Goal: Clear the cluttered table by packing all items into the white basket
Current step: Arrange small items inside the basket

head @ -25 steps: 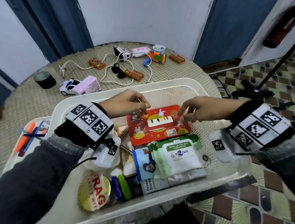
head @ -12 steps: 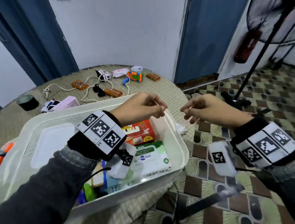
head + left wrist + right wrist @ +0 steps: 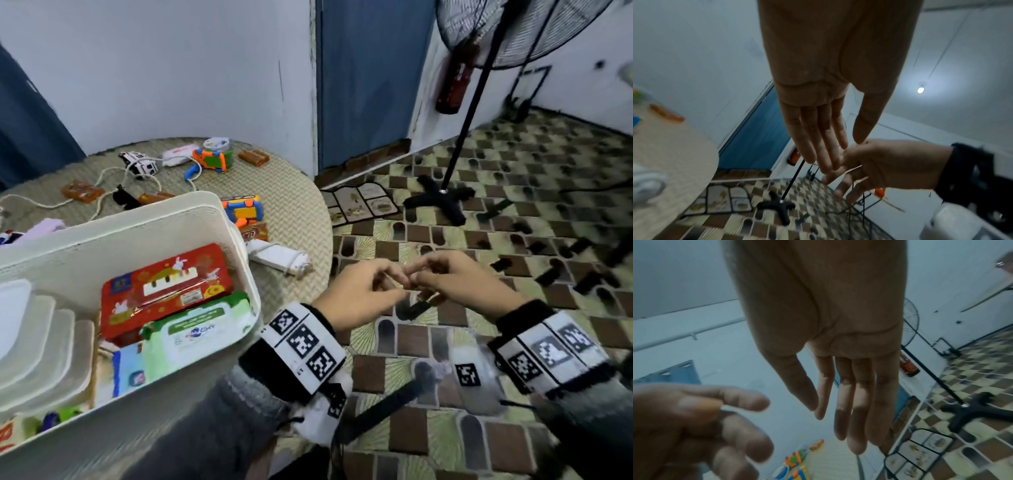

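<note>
The white basket [image 3: 137, 219] stands on the round woven table [image 3: 298, 212]. It holds a red snack packet [image 3: 164, 284], a green wipes pack [image 3: 195, 332] and other items. Both hands hover right of the table, over the tiled floor, fingertips meeting. My left hand [image 3: 394, 279] [image 3: 828, 146] has straight fingers, its thumb apart. My right hand [image 3: 423, 274] [image 3: 830, 415] keeps thumb and forefinger close; a thin clear film scrap [image 3: 856, 169] seems pinched there. Toy guns [image 3: 209, 159] [image 3: 243, 209], a toy car [image 3: 138, 164], a white cable [image 3: 102, 178] and brown packets [image 3: 253, 157] lie on the table.
Stacked white lids [image 3: 34, 335] sit in the basket's left part. A white bundle [image 3: 277, 255] lies near the table's right edge. On the floor stand a black fan stand [image 3: 442, 202], a red fire extinguisher [image 3: 455, 82] and a mat [image 3: 359, 202].
Both hands left the red packet in the basket, rose and swung right, past the table's edge to over the floor. My view turned right with them.
</note>
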The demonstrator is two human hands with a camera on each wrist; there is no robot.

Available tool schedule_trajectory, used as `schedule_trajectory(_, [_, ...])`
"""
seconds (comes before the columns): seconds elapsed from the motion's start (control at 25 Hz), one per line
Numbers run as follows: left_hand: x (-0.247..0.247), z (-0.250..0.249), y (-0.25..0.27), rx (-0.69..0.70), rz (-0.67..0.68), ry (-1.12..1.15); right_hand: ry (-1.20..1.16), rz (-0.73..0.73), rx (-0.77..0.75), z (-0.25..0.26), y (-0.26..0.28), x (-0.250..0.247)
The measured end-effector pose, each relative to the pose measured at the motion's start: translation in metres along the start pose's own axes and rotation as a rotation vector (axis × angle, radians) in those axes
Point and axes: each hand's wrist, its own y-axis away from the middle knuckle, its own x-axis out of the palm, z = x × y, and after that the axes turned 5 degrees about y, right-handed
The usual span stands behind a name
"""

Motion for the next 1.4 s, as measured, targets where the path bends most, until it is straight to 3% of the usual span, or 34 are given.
schedule_trajectory(0.28, [0.040,0.056,-0.061,-0.134,0.033,-0.166,-0.120,0.025,0.229,-0.082,-0.012,-0.009])
schedule_trajectory(0.56, [0.031,0.100,-0.176,-0.193,-0.011,0.020,-0.209,0.032,0.312,-0.129,-0.088,-0.041])
schedule_trajectory(1.0, [-0.012,0.121,-0.358,-0.286,-0.072,0.050,-0.179,0.103,0.348,-0.112,-0.288,-0.099])
schedule_trajectory(1.16, [-0.035,0.133,-0.378,-0.305,-0.166,0.108,-0.137,0.168,0.303,-0.097,-0.334,-0.101])
schedule_trajectory(1.4, [-0.067,0.149,-0.375,-0.363,-0.406,0.211,-0.053,0.334,0.119,-0.066,-0.396,-0.080])
